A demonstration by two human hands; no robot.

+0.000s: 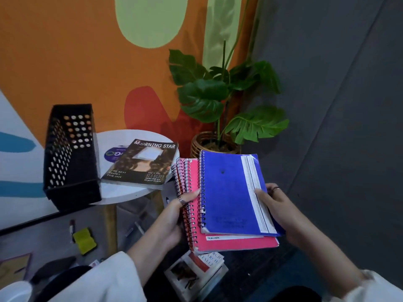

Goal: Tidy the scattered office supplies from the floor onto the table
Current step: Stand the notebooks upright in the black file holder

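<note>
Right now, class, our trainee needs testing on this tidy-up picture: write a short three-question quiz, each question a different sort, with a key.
1. True or false: the blue notebook lies on top of the pink notebook in the held stack.
2. Multiple choice: what rests on the white table beside the black perforated bin? A) a stapler B) a magazine C) a mug
3. Fill in: the yellow sticky pad still lies on the ____.

Key
1. True; the left hand grips the spiral side and the right hand holds the opposite edge.
2. B, the magazine.
3. Floor.
</note>
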